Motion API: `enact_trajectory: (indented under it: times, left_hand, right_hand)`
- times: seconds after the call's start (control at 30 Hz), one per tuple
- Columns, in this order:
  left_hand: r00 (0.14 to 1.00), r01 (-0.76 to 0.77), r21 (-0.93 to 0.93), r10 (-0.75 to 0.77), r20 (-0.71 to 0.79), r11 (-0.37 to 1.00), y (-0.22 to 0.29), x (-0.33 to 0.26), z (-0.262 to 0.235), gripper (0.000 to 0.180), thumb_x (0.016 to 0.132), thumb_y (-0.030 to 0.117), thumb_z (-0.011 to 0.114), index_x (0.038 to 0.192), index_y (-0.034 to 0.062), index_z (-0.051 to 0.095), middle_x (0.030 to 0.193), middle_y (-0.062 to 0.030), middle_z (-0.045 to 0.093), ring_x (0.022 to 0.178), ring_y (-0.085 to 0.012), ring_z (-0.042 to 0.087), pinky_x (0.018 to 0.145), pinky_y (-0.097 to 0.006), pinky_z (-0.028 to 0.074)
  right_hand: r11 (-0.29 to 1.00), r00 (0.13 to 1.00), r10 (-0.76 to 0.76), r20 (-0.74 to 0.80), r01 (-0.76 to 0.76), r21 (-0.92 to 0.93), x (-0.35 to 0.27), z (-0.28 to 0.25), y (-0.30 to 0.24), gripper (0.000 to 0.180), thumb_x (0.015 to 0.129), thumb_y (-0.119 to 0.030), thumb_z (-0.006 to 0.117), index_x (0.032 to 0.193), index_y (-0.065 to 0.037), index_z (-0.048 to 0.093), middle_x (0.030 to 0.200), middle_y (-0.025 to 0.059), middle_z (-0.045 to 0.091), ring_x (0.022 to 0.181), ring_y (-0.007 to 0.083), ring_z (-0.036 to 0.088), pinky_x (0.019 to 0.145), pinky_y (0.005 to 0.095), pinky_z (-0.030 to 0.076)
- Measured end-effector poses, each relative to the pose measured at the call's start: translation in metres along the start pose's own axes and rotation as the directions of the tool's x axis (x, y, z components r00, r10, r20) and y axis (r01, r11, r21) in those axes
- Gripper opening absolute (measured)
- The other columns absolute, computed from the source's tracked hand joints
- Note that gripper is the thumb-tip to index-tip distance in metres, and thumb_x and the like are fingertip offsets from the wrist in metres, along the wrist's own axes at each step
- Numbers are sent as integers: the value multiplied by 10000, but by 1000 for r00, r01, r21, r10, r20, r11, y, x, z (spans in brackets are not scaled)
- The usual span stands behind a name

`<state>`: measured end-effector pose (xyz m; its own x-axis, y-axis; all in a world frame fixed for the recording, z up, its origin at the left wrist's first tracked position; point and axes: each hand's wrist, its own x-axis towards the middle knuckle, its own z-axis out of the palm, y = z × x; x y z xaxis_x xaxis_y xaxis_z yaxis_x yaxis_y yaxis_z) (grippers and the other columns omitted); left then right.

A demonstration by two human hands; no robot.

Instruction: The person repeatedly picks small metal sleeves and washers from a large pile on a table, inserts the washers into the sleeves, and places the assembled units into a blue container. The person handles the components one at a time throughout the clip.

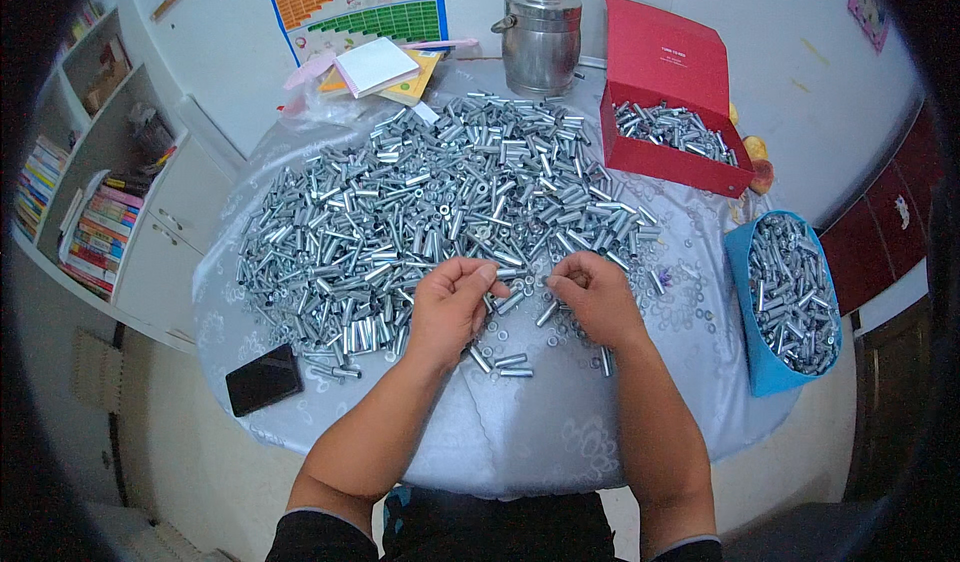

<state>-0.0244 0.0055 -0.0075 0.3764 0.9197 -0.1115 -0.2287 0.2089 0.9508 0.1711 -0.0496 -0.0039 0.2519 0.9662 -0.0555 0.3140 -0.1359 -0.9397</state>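
A large heap of small silver metal sleeves (440,192) is spread over most of the round table (560,432), which is covered with a pale patterned cloth. Small flat washers (690,292) are scattered on the cloth at the near right edge of the heap.

Progress is judged as partial. A red box (668,157) at the far right of the table is partly filled with sleeves, and a blue bin (770,367) just off the right edge of the table is well filled. The greater quantity is still loose on the table, so most of the work is judged to remain.

The left hand (455,302) is held at the near edge of the heap, with the fingers curled and the thumb pressed against the fingertips. A small part appears to be pinched there; its kind cannot be told. The right hand (595,297) is held just beside the left, apart from it, with the fingers likewise drawn in. A single sleeve (547,313) projects from beneath it and appears to be gripped. A few separate sleeves (505,364) lie on the cloth just in front of both hands.

A dark phone (263,379) lies near the left edge of the table. A steel lidded pot (540,40) and a stack of paper pads (378,70) are placed at the far side. Shelves with books (95,232) stand to the left.
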Motion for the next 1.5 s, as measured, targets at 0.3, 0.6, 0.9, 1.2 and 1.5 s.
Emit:
enact_trajectory:
  times: [0.3,0.6,0.9,1.2,1.5]
  left_hand:
    - [986,143,-180,-124,112,973,6,0,0,204,953,187,559,1024,4,613,801,-96,677,402,-60,416,341,-205,299]
    - [975,178,-213,-143,171,961,5,-1,-1,207,958,185,549,1028,-2,606,798,-90,667,397,-56,414,335,-192,300]
    - [944,308,-373,-233,234,875,6,-1,-3,192,962,178,544,957,-3,609,777,-86,659,398,-48,410,327,-193,296]
    - [926,351,-447,-236,294,822,2,0,-7,196,963,181,543,912,6,614,786,-73,681,380,-52,407,315,-199,302]
    - [938,326,-417,-235,256,848,3,-1,-4,202,968,169,518,1002,-2,620,794,-66,683,380,-49,400,315,-192,321]
  right_hand:
    - [855,992,27,122,-86,512,-4,-5,-7,141,863,-84,642,957,16,614,770,53,617,643,123,573,607,252,490]
    - [885,988,-3,156,-70,461,-10,2,-17,131,867,-78,638,954,19,623,775,60,628,645,134,594,600,262,508]
    - [792,984,-51,171,-65,607,-9,8,-7,141,875,-79,644,981,12,625,813,61,648,657,135,614,605,258,509]
    - [881,991,-124,52,86,465,-14,17,-16,138,873,-59,639,985,20,632,832,61,657,681,110,617,603,237,501]
    - [882,993,-112,31,85,463,-16,18,-16,151,863,-70,655,990,9,670,816,63,663,648,102,602,586,229,489]
